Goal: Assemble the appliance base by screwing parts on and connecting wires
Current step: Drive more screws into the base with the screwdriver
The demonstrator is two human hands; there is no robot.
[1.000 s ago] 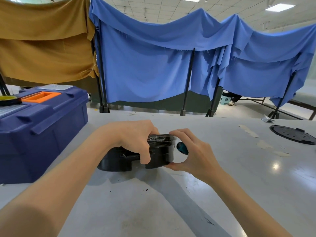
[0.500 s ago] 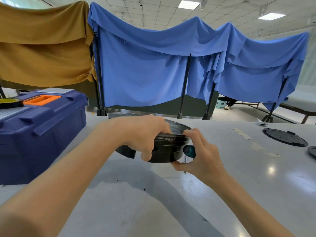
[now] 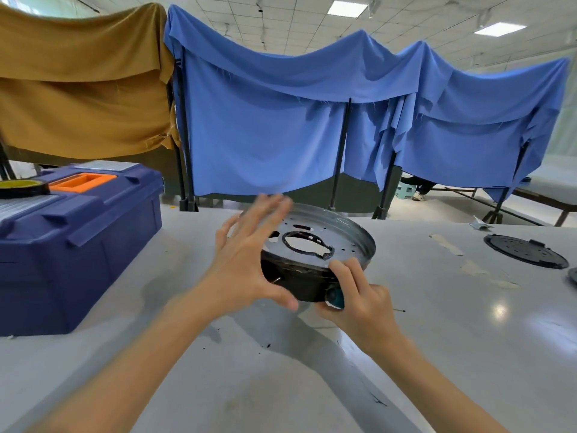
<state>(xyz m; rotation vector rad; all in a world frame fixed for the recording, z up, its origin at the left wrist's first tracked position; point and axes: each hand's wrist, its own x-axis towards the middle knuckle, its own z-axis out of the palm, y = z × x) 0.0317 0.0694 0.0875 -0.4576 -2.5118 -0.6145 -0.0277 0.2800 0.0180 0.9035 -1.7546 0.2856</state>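
There — appliance base (image 3: 352, 245) in right hand (image 3: 359, 295).

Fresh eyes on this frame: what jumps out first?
The round appliance base stands out first. It is tilted up mid-table, showing a metal face with a central hole. The right hand grips its near rim, and the left hand is spread open at its left side. Next come the blue toolbox at the left and the blue cloth hung behind.

Blue cloth (image 3: 281, 135) and ochre cloth (image 3: 78, 89) drape black stands (image 3: 341, 151) behind the grey table (image 3: 452, 354) under ceiling lights (image 3: 348, 8).
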